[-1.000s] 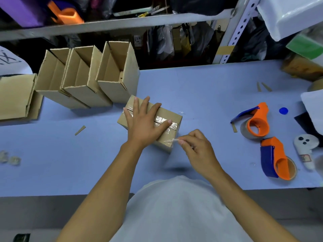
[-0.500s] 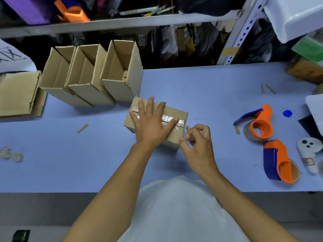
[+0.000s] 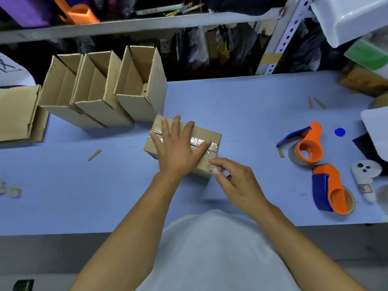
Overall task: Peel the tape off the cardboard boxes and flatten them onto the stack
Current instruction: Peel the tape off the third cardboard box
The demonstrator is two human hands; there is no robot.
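Observation:
A small closed cardboard box [image 3: 210, 134] lies on the blue table [image 3: 241, 106], sealed along its top seam with clear tape [image 3: 198, 141]. My left hand [image 3: 178, 150] presses flat on the box top with fingers spread. At the box's near right corner my right hand [image 3: 235, 181] pinches a crumpled end of the clear tape between thumb and fingertips. A stack of flattened cardboard [image 3: 16, 114] lies at the far left.
Three open, upright boxes [image 3: 105, 91] stand behind the taped box to the left. Two orange-and-blue tape dispensers [image 3: 308, 145] [image 3: 329, 190] and a white controller [image 3: 365, 175] lie at right. Cardboard scraps [image 3: 94, 154] and tape wads [image 3: 12, 191] dot the table. Shelving rises behind.
My right hand has shifted along the box's near right corner, working the tape end loose into a crumpled bit. My left hand stays pressed on the box top.

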